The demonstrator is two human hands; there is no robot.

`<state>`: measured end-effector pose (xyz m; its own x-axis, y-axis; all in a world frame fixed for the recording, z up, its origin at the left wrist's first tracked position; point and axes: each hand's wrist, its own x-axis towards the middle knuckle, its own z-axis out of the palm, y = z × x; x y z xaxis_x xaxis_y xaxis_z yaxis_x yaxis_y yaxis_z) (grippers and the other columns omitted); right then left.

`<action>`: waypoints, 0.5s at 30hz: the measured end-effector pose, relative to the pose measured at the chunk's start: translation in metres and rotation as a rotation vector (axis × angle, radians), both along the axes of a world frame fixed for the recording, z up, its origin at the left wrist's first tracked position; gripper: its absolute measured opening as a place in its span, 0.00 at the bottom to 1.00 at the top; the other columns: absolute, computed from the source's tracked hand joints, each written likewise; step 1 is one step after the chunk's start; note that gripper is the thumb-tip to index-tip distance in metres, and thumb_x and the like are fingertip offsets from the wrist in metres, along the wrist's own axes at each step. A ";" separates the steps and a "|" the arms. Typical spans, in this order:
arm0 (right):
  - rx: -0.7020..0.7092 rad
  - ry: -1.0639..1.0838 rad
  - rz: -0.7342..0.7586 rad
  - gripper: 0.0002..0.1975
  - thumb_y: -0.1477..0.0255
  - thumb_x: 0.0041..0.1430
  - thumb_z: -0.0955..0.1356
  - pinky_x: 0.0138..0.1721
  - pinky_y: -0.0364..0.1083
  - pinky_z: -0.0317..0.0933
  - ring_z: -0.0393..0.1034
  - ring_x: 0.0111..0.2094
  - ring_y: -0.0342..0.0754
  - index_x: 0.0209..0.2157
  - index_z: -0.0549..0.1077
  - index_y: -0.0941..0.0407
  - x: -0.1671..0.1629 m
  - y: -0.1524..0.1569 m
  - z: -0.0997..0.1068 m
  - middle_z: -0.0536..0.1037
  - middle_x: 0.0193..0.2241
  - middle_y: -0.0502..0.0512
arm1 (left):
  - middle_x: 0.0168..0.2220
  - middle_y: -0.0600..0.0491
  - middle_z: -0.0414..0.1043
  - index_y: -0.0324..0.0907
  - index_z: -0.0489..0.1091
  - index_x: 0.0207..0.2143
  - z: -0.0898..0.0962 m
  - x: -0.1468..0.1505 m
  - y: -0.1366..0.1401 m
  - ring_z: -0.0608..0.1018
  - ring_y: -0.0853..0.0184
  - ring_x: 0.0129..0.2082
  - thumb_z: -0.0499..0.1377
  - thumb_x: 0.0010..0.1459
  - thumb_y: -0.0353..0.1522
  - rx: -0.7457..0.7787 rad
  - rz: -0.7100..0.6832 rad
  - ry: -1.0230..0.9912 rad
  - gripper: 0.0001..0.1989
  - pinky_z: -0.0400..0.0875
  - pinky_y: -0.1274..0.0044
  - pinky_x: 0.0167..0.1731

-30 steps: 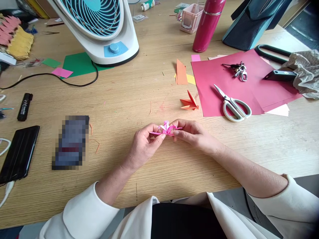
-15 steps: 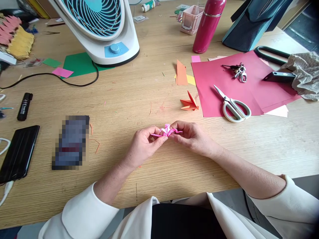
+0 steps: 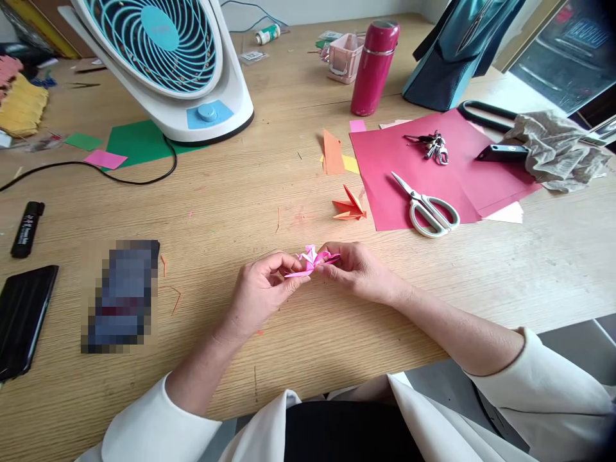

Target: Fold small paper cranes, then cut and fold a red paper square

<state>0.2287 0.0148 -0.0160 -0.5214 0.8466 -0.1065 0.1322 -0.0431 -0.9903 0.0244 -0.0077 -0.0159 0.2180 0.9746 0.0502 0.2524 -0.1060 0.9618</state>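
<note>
A small folded pink paper piece point(image 3: 312, 257), with several thin points sticking out, is held over the table between my two hands. My left hand point(image 3: 266, 282) pinches its left side between thumb and fingers. Its right side sits in the closed fingers of my right hand point(image 3: 359, 269). The fingers partly cover the folds. Just beyond my hands lies an orange folded paper piece point(image 3: 350, 206) with spiky points. White-handled scissors point(image 3: 428, 208) rest to the right, partly on red paper sheets point(image 3: 385, 173).
A white fan point(image 3: 212, 96) stands at the back left, its black cord point(image 3: 144, 181) curving over the table. A pink bottle point(image 3: 374, 70), keys point(image 3: 436, 149) and crumpled cloth point(image 3: 553, 151) are to the right. Left are a blurred dark rectangle point(image 3: 122, 295), a black phone point(image 3: 26, 321) and a marker point(image 3: 27, 230).
The camera view has shifted and turned slightly. My left hand has drawn back a little from the pink paper's middle, so more of its folds show. Both hands still hold it.
</note>
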 end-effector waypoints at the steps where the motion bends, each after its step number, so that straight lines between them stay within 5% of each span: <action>1: -0.003 -0.008 -0.009 0.18 0.57 0.58 0.71 0.27 0.42 0.49 0.55 0.25 0.41 0.32 0.70 0.58 0.000 0.000 0.000 0.66 0.24 0.46 | 0.34 0.52 0.77 0.41 0.75 0.31 0.001 0.001 0.000 0.78 0.67 0.35 0.66 0.54 0.32 0.023 -0.003 0.011 0.04 0.73 0.78 0.34; 9: -0.018 -0.036 -0.025 0.15 0.60 0.57 0.71 0.25 0.41 0.48 0.55 0.24 0.40 0.30 0.69 0.58 -0.003 -0.002 0.002 0.66 0.23 0.46 | 0.31 0.51 0.76 0.40 0.73 0.29 0.004 0.006 -0.004 0.78 0.67 0.34 0.64 0.56 0.33 0.058 0.019 0.073 0.06 0.73 0.78 0.32; 15: -0.015 0.030 0.010 0.13 0.62 0.58 0.71 0.28 0.42 0.53 0.59 0.27 0.42 0.32 0.71 0.58 -0.003 -0.002 -0.002 0.69 0.25 0.48 | 0.26 0.54 0.72 0.39 0.72 0.28 0.004 0.008 -0.003 0.73 0.71 0.25 0.62 0.57 0.35 -0.114 -0.004 0.043 0.09 0.68 0.80 0.25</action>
<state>0.2258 0.0133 -0.0176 -0.5331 0.8397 -0.1033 0.1034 -0.0566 -0.9930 0.0319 -0.0109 -0.0123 0.2219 0.9725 -0.0706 0.2935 0.0025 0.9560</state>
